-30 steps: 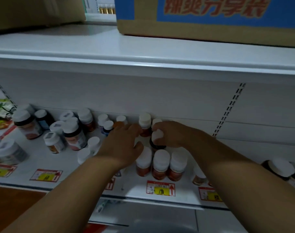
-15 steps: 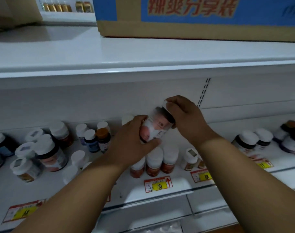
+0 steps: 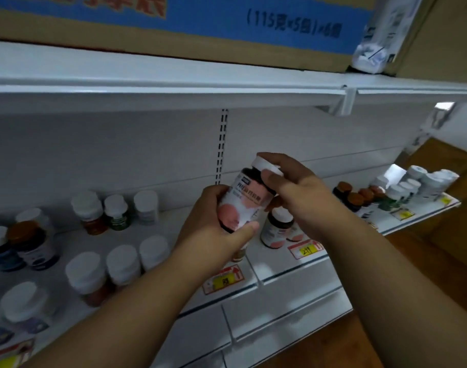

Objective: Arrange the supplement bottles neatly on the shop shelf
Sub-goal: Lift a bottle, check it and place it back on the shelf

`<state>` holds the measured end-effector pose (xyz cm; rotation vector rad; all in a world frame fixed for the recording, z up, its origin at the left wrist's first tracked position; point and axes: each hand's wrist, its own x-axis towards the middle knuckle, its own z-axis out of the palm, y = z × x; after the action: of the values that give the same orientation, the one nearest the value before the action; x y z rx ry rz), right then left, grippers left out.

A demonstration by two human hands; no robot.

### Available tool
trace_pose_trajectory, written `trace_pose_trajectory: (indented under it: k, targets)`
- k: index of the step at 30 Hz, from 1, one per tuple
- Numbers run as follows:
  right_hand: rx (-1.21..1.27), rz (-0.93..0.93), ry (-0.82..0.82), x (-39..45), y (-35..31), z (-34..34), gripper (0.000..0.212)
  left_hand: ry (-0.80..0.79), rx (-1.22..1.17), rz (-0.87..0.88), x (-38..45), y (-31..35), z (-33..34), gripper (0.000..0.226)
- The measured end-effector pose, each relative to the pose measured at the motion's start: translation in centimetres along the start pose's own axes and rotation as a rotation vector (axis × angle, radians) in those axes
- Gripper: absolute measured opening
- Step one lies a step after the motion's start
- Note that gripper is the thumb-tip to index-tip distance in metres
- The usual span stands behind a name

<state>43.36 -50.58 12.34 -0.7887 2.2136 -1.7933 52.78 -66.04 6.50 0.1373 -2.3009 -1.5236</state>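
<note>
White-capped and dark-bodied, the plastic supplement bottle with a white-and-pink label (image 3: 241,199) is held tilted in the air in front of the white metal shop shelf (image 3: 285,264), above its front edge. The left hand (image 3: 216,229) wraps its fingers and thumb round the bottle's lower body, while the right hand (image 3: 293,195) pinches the cap end. A similar pink-labelled bottle (image 3: 279,231) stands on the shelf just behind them, with white-capped bottles (image 3: 120,264) grouped to the left.

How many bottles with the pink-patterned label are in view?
2. The held bottle is tilted, left hand round its base, right hand on its cap; the standing bottle is on the shelf under the right hand. More may hide behind the hands.
</note>
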Motion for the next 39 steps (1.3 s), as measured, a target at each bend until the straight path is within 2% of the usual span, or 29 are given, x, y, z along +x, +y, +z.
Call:
trace_pose_trajectory:
  k: [7,12,14,19,23,29,33,36,39]
  targets:
    - [0.034,-0.007,-0.06,2.1,3.4,-10.7,0.034,0.098,-0.015,0.014,2.6,2.5,10.7,0.056]
    - [-0.051,-0.041,-0.12,4.1,5.4,-14.8,0.046,0.254,0.207,0.035,4.7,2.9,15.6,0.07]
    - [-0.082,-0.034,-0.144,4.7,5.9,-15.9,0.051,0.265,0.255,0.046,5.2,2.7,17.0,0.075]
    - [-0.152,-0.039,-0.129,5.8,7.7,-18.5,0.039,0.145,0.329,-0.02,7.1,1.4,18.0,0.088]
    - [-0.205,-0.039,-0.033,6.0,7.7,-20.7,0.037,0.018,0.626,0.026,8.9,0.3,18.1,0.094]
    - [-0.6,0.005,0.014,5.5,9.0,-23.2,0.047,-0.17,0.973,0.031,10.7,-1.7,20.3,0.093]
    - [-0.748,0.054,-0.149,5.1,11.8,-21.5,0.054,-0.19,1.129,0.086,10.7,-2.6,20.9,0.081]
    - [-0.729,0.092,-0.299,5.5,14.2,-20.0,0.053,-0.171,1.163,0.125,10.9,-2.7,20.9,0.077]
    - [-0.706,0.103,-0.352,6.1,16.1,-19.5,0.055,-0.157,1.148,0.112,10.8,-2.5,21.0,0.074]
